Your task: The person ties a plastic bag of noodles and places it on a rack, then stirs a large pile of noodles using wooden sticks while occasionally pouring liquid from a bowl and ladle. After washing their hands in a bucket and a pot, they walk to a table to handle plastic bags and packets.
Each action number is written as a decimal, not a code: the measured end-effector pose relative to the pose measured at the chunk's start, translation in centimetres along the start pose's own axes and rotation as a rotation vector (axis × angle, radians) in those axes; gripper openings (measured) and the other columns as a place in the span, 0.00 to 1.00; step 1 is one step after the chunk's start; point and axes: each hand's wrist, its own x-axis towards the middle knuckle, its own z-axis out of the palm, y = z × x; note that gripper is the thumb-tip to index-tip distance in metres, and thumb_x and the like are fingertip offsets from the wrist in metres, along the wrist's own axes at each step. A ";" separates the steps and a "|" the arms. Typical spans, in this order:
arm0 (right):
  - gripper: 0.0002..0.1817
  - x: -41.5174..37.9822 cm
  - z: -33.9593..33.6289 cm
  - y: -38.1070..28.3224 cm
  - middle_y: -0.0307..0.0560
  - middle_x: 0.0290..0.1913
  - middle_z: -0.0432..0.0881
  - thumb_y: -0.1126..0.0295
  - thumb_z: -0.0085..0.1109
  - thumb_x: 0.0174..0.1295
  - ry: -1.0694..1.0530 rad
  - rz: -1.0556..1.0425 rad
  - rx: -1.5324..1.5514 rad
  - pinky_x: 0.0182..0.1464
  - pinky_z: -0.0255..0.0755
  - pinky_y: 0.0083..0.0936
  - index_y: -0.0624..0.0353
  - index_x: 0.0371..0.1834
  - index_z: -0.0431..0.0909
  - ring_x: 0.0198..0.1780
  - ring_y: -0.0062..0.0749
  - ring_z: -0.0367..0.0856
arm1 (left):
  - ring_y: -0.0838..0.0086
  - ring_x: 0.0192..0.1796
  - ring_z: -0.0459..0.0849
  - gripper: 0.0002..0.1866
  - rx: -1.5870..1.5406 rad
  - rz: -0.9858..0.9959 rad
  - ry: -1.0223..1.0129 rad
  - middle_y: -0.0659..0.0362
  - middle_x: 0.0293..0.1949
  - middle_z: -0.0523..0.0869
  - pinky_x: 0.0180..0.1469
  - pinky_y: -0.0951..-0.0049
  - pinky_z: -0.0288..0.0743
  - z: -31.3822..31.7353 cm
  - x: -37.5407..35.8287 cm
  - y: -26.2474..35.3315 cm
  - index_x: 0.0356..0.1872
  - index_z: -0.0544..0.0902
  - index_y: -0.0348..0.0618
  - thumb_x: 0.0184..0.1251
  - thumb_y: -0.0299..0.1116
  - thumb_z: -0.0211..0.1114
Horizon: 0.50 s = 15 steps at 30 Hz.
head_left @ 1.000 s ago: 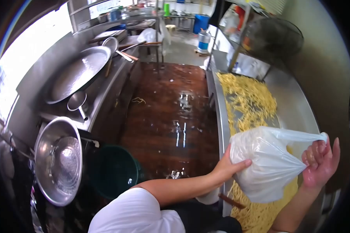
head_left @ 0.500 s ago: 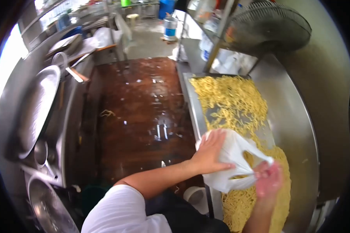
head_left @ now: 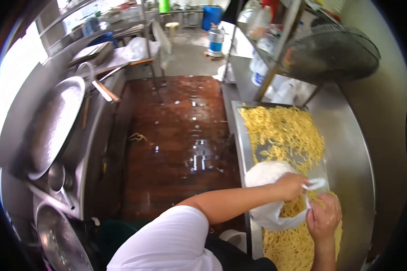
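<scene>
A bulging white plastic bag [head_left: 267, 175] rests over the yellow noodles [head_left: 282, 126] on the right-hand steel counter. My left hand [head_left: 290, 187] reaches across the bag, its fingers closed on one handle, which sticks out as a loop towards the right. Beside it, my right hand [head_left: 324, 217] grips the bag's other handle or edge, thumb uppermost. Both hands are close together above the near heap of noodles [head_left: 289, 246]. What the bag contains is hidden.
A fan [head_left: 332, 54] and a shelf post [head_left: 278, 54] stand beyond the noodles. On the left are a large wok [head_left: 59, 122], a ladle [head_left: 57, 178] and another metal pan [head_left: 61, 239]. The red-brown floor [head_left: 181, 135] looks wet, with scraps on it.
My left hand has gone from lying on the bag's side to grasping a handle at the right. My right hand has shifted slightly lower. The camera view has shifted too.
</scene>
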 end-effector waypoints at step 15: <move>0.12 -2.7 7.8 6.0 0.31 0.23 0.75 0.66 0.58 0.69 -0.534 1.183 0.930 0.24 0.58 0.19 0.61 0.30 0.81 0.23 0.16 0.67 | 0.58 0.48 0.79 0.19 0.457 0.341 0.049 0.55 0.33 0.81 0.58 0.58 0.67 0.7 -2.1 -0.6 0.45 0.84 0.42 0.49 0.33 0.67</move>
